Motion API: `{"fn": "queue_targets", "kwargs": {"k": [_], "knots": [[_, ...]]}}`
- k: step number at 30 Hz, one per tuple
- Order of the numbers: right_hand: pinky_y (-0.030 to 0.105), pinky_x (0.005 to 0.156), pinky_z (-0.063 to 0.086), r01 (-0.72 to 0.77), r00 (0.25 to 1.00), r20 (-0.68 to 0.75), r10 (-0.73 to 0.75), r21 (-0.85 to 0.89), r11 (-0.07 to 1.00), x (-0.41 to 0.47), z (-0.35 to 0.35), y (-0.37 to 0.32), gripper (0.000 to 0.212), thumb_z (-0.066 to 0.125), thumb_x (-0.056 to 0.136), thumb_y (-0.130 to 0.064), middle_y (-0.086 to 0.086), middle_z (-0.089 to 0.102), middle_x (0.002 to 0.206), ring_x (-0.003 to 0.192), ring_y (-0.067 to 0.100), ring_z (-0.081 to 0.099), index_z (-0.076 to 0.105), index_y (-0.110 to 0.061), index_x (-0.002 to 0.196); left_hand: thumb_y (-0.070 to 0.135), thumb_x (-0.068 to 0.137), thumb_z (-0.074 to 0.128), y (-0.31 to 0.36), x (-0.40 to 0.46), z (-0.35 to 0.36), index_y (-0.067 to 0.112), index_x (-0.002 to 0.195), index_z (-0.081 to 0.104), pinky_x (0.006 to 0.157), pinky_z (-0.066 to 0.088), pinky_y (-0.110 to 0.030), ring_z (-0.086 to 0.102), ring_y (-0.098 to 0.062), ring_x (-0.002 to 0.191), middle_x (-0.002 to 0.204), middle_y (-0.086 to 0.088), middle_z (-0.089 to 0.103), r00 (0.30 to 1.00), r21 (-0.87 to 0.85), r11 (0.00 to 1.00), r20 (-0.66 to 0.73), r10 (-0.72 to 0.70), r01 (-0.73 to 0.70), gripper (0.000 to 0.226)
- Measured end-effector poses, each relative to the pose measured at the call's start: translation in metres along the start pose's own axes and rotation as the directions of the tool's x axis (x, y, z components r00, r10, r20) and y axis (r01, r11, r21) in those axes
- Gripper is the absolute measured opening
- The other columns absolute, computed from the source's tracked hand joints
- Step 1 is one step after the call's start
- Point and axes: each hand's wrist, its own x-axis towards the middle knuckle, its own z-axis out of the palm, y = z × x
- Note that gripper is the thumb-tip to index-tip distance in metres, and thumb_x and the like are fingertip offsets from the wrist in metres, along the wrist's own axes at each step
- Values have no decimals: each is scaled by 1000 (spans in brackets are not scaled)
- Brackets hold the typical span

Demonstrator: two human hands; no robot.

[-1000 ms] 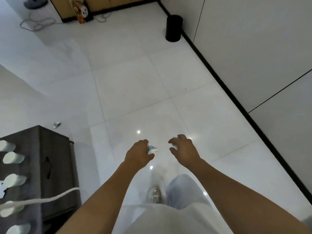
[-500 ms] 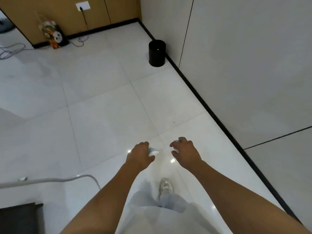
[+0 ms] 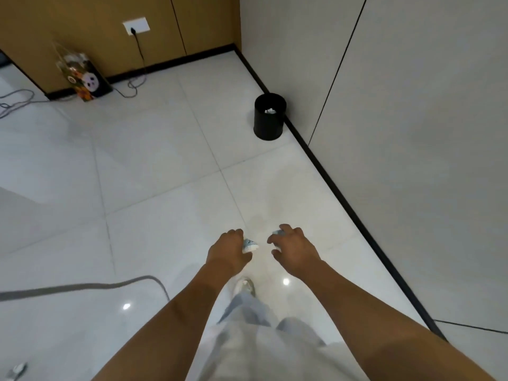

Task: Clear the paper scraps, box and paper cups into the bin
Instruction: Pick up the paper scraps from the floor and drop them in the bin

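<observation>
Fingers of my left hand [image 3: 228, 250] curl round a crumpled paper scrap [image 3: 249, 244] printed pale blue. My right hand [image 3: 294, 250] curls round another white scrap [image 3: 275, 232], mostly hidden. Well ahead, the black bin [image 3: 269, 119] stands against the wall's skirting, with a scrap [image 3: 270, 110] inside.

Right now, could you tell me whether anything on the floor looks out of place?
Yes: a small crumpled scrap lies loose on the tiles at lower left, far from the black bin. A grey cable also trails across the floor.
</observation>
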Motion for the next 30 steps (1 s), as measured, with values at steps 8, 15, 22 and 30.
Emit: {"fn": "queue_targets", "kwargs": {"k": [8,15,22,30], "knots": [[32,95,45,-27,1000,-1,27,7,1000,151,-86,13,33,48,97,-27,-1,34,147,126,25,37,55,-30,129,36,86,60,11,159,-92,12,112,51,87,49,-35,55,-21,106,113,-4,57,999,65,997,29,32,-34,36],[30,93,47,-35,999,-6,35,16,999,298,-170,76,32,49,97,-27,-2,34,146,124,23,39,56,-31,128,35,86,58,58,321,-148,13,114,51,82,49,-33,55,-22,106,112,-3,58,999,72,996,-12,49,-48,36],[31,95,47,-23,1000,-10,24,51,998,436,-258,122,32,52,96,-28,1,37,145,121,25,43,57,-30,127,38,88,59,101,459,-204,15,123,49,83,45,-29,55,-19,107,117,-2,58,998,45,999,-62,25,-22,44],[30,97,44,-40,998,48,37,51,998,578,-316,147,34,54,95,-29,-1,37,142,121,24,42,56,-30,129,31,86,59,104,597,-254,13,122,48,81,45,-29,54,-21,107,116,-4,56,999,32,999,26,-23,22,41]]}}
